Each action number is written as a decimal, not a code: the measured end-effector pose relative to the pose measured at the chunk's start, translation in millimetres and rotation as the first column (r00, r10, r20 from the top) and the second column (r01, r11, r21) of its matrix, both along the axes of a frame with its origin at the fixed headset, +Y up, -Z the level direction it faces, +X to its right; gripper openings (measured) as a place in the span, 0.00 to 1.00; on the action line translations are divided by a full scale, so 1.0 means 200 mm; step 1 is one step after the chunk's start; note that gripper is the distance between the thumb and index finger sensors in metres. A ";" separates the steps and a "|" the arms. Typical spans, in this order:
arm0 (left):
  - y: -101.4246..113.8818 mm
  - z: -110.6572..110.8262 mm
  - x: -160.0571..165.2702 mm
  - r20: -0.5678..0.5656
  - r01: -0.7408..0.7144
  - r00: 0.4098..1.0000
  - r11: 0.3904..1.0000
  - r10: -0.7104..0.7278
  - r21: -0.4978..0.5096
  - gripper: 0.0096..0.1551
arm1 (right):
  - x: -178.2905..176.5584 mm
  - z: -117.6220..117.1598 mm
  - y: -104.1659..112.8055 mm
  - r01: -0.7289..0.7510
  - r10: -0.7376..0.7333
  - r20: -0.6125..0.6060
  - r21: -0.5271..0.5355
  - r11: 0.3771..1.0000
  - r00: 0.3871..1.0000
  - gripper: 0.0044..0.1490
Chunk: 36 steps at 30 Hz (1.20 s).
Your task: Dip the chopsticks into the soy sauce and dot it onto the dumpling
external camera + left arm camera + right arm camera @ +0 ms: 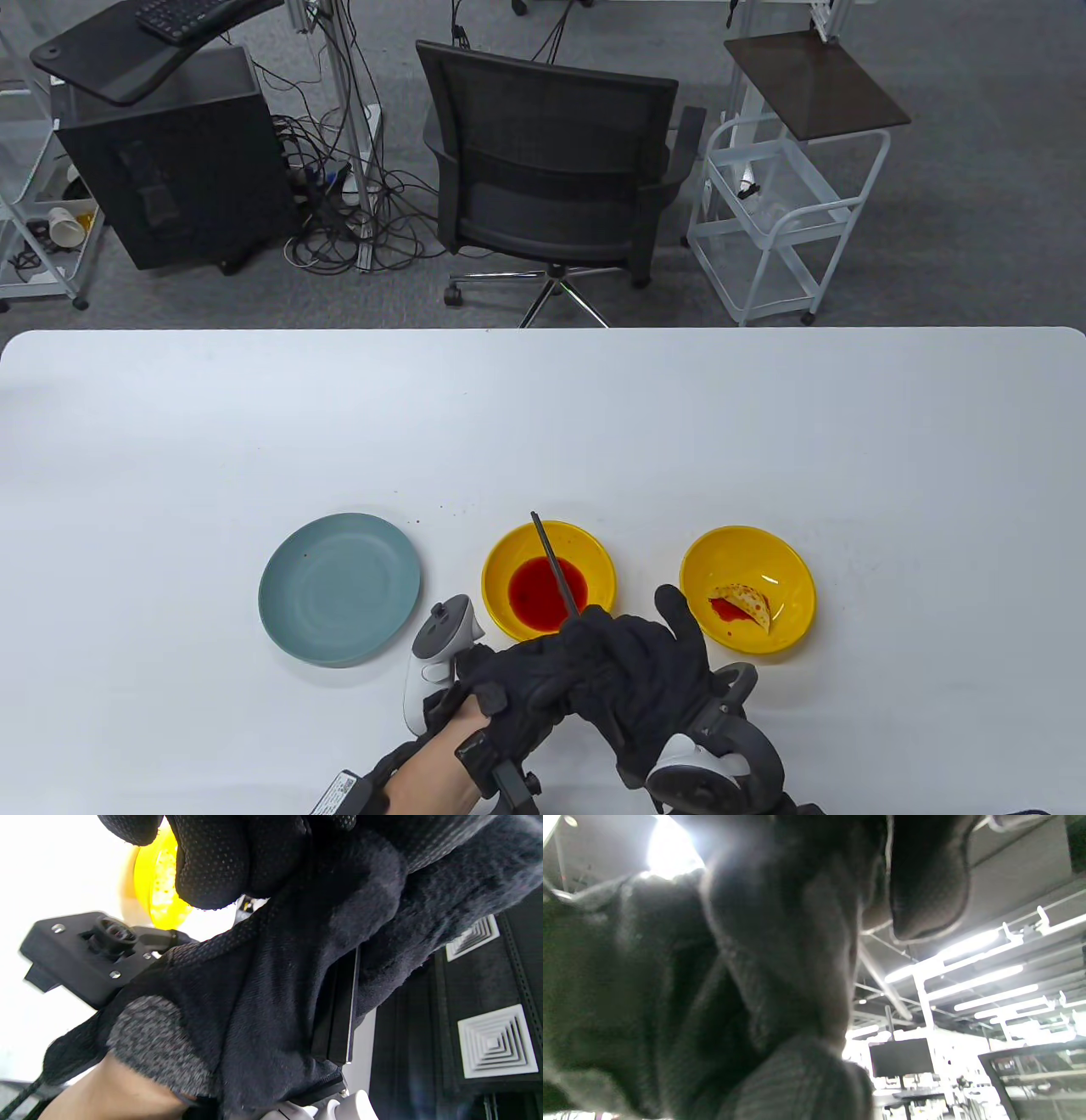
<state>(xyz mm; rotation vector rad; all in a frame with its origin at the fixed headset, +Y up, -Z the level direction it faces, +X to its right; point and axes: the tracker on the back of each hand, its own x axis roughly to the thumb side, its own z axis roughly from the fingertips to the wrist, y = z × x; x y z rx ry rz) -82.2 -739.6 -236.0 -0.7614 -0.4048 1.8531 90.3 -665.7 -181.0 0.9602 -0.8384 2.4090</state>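
Your hands meet near the table's edge: your right hand grips the chopsticks over the sauce bowl (left hand's grip unclear). The dumpling sits in the right bowl.

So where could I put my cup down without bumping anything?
The wide bare stretch of table behind the blue plate, sauce bowl and dumpling bowl is free, as are both ends beside them. It is crowded at the near edge, where the left hand and right hand meet around the chopsticks.
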 end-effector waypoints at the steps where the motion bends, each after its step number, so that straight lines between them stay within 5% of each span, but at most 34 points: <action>1: 0.00 0.00 0.00 -0.022 0.014 1.000 1.000 -0.014 0.009 0.31 | 0.00 0.00 -0.01 0.002 -0.002 -0.004 0.000 1.000 1.000 0.41; 12: 0.00 -0.11 -0.19 -0.195 0.112 0.975 0.993 -0.103 0.037 0.31 | -0.01 -0.05 -0.09 -0.130 0.136 0.015 -0.203 0.970 0.991 0.57; 18: 0.10 -0.18 -0.45 -0.397 0.484 0.798 0.875 -0.453 -0.027 0.31 | 0.04 -0.08 -0.08 -0.092 0.106 0.045 -0.242 0.966 0.993 0.57; 20: 0.13 -0.22 -0.50 -0.351 0.634 0.707 0.770 -0.614 -0.072 0.31 | 0.05 -0.08 -0.08 -0.081 0.097 0.051 -0.258 0.963 0.994 0.57; 21: 0.15 -0.25 -0.52 -0.326 0.759 0.588 0.644 -0.741 -0.096 0.31 | 0.06 -0.09 -0.07 -0.076 0.093 0.053 -0.261 0.962 0.994 0.58; 24: 0.18 -0.34 -0.56 -0.245 0.991 0.024 0.056 -0.969 -0.123 0.31 | 0.09 -0.10 -0.07 -0.057 0.077 0.061 -0.275 0.960 0.995 0.58; 26: 0.15 -0.40 -0.60 -0.189 0.971 -0.214 -0.187 -0.958 -0.150 0.31 | 0.11 -0.11 -0.07 -0.038 0.060 0.069 -0.288 0.957 0.996 0.59; 30: 0.04 -0.47 -0.64 -0.054 0.959 -0.256 -0.246 -0.965 -0.143 0.31 | 0.15 -0.13 -0.07 -0.004 0.031 0.080 -0.319 0.948 0.996 0.59; 36: -0.06 -0.51 -0.65 0.017 0.888 -0.446 -0.445 -0.895 -0.115 0.31 | 0.19 -0.17 -0.07 0.036 -0.010 0.074 -0.364 0.931 0.997 0.59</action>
